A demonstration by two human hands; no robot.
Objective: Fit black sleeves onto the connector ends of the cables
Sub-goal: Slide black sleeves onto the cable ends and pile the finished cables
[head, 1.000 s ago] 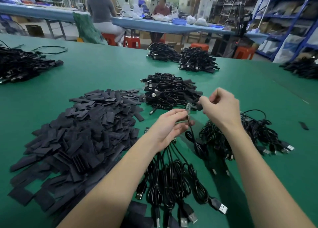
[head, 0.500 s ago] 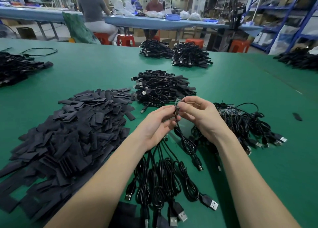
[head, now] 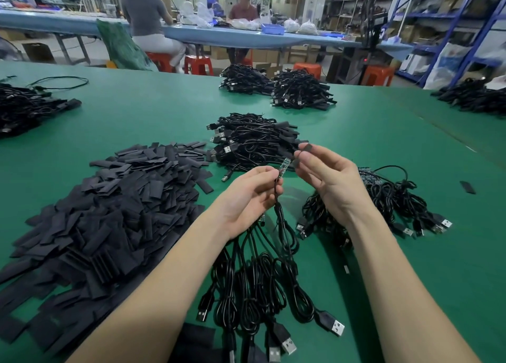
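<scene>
Black flat sleeve [head: 306, 148] sits pinched between thumb and fingertips of the right hand [head: 327, 180], raised just beside the small green circuit-board connector end [head: 283, 167] of a thin black cable [head: 282, 220]. The left hand [head: 250, 195] grips that cable just below the connector, above the green table [head: 137, 121].

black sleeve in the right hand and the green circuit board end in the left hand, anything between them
Nothing. In the head view a short open gap separates the flat black sleeve from the small green circuit board end; only cables on the table show behind it.
</scene>
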